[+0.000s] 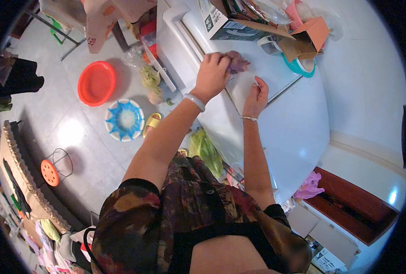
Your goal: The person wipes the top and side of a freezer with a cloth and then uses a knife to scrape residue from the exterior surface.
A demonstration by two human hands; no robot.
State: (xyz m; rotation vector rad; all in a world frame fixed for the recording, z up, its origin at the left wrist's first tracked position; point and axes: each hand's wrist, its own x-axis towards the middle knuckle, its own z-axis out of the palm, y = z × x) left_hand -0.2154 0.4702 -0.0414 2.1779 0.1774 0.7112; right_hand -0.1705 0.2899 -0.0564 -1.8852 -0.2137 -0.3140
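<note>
My left hand (pixel 212 75), with a pale bangle at its wrist, is closed on a crumpled purple-brown cloth (pixel 237 63). The cloth lies against the white top of a chest freezer (pixel 292 130), close to the raised edge and handle of its lid. To the right, my right hand (pixel 257 99) is over the same white surface, near a dark seam. Its fingers are loosely bent, and I see nothing held in them. A thin bracelet circles that wrist.
Beyond my hands, a cardboard box (pixel 237 30), an orange carton (pixel 310 39) and a turquoise basket (pixel 299 66) stand on the freezer. On the tiled floor are a red basin (pixel 96 84), a blue-and-white basin (pixel 125 120), an orange stool (pixel 50 173) and a green plastic bag (pixel 205 150).
</note>
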